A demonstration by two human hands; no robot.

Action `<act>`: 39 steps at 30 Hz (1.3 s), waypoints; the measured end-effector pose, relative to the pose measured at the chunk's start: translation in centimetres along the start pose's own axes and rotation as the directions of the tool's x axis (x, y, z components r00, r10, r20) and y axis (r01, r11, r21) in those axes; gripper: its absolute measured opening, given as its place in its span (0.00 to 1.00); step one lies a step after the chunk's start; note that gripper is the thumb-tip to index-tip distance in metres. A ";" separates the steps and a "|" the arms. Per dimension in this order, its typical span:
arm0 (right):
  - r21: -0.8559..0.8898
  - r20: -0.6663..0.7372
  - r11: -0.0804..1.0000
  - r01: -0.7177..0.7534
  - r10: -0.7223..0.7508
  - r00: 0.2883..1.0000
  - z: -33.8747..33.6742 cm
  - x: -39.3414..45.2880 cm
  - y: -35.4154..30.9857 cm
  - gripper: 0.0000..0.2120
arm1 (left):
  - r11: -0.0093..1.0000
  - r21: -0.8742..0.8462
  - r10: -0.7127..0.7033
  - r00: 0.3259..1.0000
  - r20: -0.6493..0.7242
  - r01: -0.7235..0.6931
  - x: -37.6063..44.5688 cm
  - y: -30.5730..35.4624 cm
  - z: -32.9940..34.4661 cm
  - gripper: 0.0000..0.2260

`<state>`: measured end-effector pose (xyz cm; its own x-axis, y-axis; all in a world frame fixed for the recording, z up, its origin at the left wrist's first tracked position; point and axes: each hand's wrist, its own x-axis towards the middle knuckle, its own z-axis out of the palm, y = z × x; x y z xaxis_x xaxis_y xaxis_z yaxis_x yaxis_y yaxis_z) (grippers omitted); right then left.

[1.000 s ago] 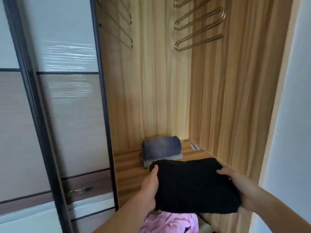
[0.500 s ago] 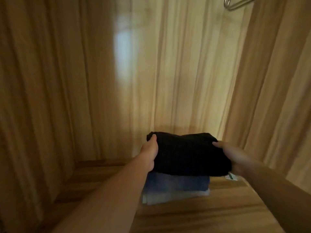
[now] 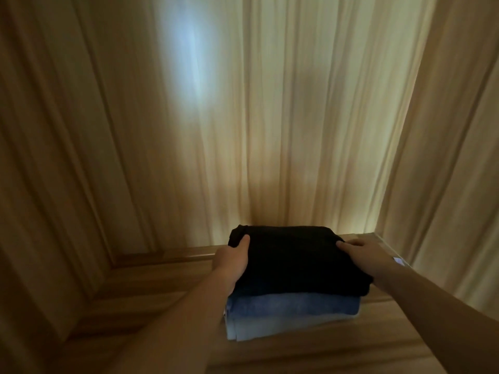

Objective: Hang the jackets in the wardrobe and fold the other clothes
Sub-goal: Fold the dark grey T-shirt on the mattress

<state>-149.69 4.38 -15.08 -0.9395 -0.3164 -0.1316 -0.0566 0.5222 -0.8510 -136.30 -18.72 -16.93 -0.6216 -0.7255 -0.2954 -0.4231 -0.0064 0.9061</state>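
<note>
We see the folded black garment point(image 3: 297, 260) sitting on top of a stack on the wardrobe shelf point(image 3: 151, 282), near the back wall point(image 3: 270, 130) and closer to the right side wall point(image 3: 453, 184). Under it, folded blue jeans point(image 3: 291, 306), and under those a paler grey-blue folded piece point(image 3: 270, 329), its front edge sticking out towards us

Left hand point(image 3: 231, 261) grips the left edge of the black garment: thumb lies on top of the fabric, palm against the side, the other fingers are hidden so we can't tell how far they wrap under. Right hand point(image 3: 370, 259) holds the right edge: fingers curl over the top corner of the fabric, and the cloth bunches a bit at the fingertips. Both forearms come in from the bottom of the view, one each side of the stack

Black garment overhangs the jeans slightly on the right. Small white label point(image 3: 399, 261) on the shelf just right of the right wrist. Pale light patch on the back wall, upper left of centre
</note>
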 end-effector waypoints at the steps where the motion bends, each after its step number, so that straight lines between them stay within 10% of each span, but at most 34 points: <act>1: -0.013 -0.014 1.000 0.010 -0.010 1.000 -0.2 -0.7 -0.2 0.11 | 0.997 0.076 0.026 0.999 -0.044 -0.022 -0.4 0.2 -0.2 0.29; 5: -0.124 -0.111 0.989 0.078 -0.092 0.990 -2.4 -4.9 0.0 0.08 | 0.947 0.298 0.174 0.972 -0.159 -0.121 -3.2 1.1 -1.5 0.29; 9: -0.313 -0.130 0.935 0.166 -0.215 0.968 -6.3 -13.7 -0.4 0.11 | 0.822 0.442 0.383 0.923 0.038 -0.359 -9.2 2.1 -2.0 0.26; 17: -0.732 -0.147 0.673 0.108 -0.311 0.939 -13.5 -34.7 0.8 0.27 | 0.219 0.541 0.657 0.533 0.533 -0.812 -29.5 1.0 -3.9 0.22; 27: -0.698 -0.480 0.660 -0.278 -0.142 0.866 -15.6 -58.2 6.4 0.27 | 0.078 0.142 0.658 0.158 0.736 -0.987 -42.1 -2.4 -0.4 0.21; 39: -0.203 -0.832 0.528 -0.825 0.350 0.429 1.6 -92.6 12.1 0.30 | -0.230 -0.448 0.337 -0.502 0.796 -0.864 -62.5 -19.7 -3.2 0.23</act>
<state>-62.88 38.69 -13.98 -0.7043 0.7066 0.0686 0.6762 0.6972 -0.2380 -86.99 24.54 -15.39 -0.3555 0.9102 0.2124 0.9295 0.3205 0.1825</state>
